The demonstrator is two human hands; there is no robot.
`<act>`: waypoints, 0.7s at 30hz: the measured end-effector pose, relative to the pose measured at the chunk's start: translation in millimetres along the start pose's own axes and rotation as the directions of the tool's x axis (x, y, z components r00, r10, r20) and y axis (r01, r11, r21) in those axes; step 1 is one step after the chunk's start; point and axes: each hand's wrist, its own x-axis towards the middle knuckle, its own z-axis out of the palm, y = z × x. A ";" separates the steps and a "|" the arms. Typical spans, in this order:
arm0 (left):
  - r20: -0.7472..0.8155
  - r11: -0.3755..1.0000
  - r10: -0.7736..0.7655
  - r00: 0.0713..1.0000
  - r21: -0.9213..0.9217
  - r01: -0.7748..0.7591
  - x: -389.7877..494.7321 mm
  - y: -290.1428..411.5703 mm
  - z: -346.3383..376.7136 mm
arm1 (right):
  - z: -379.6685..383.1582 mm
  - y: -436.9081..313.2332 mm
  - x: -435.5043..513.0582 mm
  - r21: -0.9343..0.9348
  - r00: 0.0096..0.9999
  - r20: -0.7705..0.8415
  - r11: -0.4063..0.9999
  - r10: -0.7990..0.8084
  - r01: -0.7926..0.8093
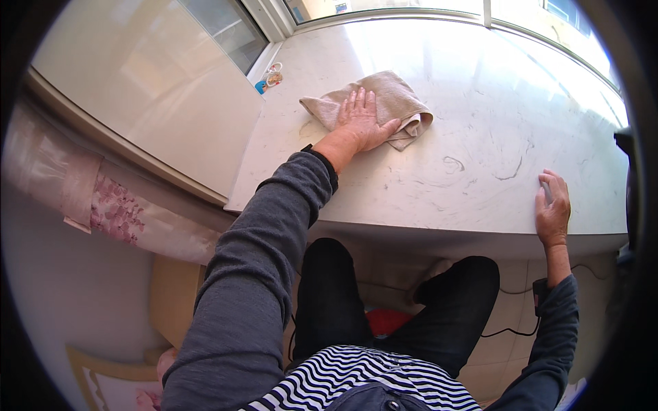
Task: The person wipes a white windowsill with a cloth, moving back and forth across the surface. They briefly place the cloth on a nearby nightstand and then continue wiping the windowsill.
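My left hand (360, 120) lies flat on a folded beige cloth (396, 97), its fingers pointing towards the window and its thumb out to the right. The cloth rests on a glossy white, grey-veined stone sill (411, 190), with one corner curled beside my thumb. At the sill's front edge on the right, my right hand (553, 205) rests on its side with curled fingers; a small grey thing shows between thumb and fingers, too unclear to name.
A beaded trinket (274, 77) and a small blue object (261, 87) lie by the left window frame. A cream panel (154, 87) borders the sill at left, above a rolled floral curtain (118, 205). Dark cables (514, 333) run below, right of my knees.
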 end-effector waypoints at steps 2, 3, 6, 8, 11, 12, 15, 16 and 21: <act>-0.006 0.993 0.114 0.993 -0.004 -0.114 -19.3 14.8 2.5 | -0.4 -0.4 -0.7 0.008 1.000 -0.004 1.000 -0.009 0.009; -0.021 0.986 0.162 0.987 -0.024 -0.162 -30.6 19.0 4.9 | -0.3 0.9 -1.4 0.010 1.000 -0.010 1.000 -0.007 0.007; -0.072 0.967 0.245 0.967 -0.053 -0.249 -64.6 16.4 9.0 | 1.4 7.8 -0.7 0.003 1.000 0.010 1.000 0.003 -0.003; -0.090 0.964 0.255 0.963 -0.056 -0.261 -83.8 5.6 10.5 | 5.1 14.7 -0.5 0.012 1.000 0.006 1.000 -0.009 0.009; -0.106 0.971 0.223 0.969 -0.062 -0.230 -104.1 -12.7 12.5 | 8.0 24.9 3.5 0.023 0.999 0.016 0.999 -0.033 0.033; -0.114 0.972 0.216 0.970 -0.072 -0.225 -116.0 -34.2 11.6 | 7.4 20.8 0.1 0.007 1.000 0.028 1.000 -0.013 0.013; -0.178 0.986 0.134 0.975 -0.075 -0.150 -137.4 -80.2 14.0 | 7.0 21.1 -1.6 0.007 0.999 0.018 0.999 -0.046 0.046; -0.211 0.989 0.113 0.971 -0.069 -0.130 -144.4 -96.6 15.6 | 5.7 19.0 -2.3 0.005 0.999 0.023 0.999 -0.041 0.041; -0.291 0.998 -0.066 0.955 0.004 0.070 -188.7 -173.9 19.8 | 5.0 16.9 -1.5 -0.014 1.000 0.025 1.000 -0.017 0.017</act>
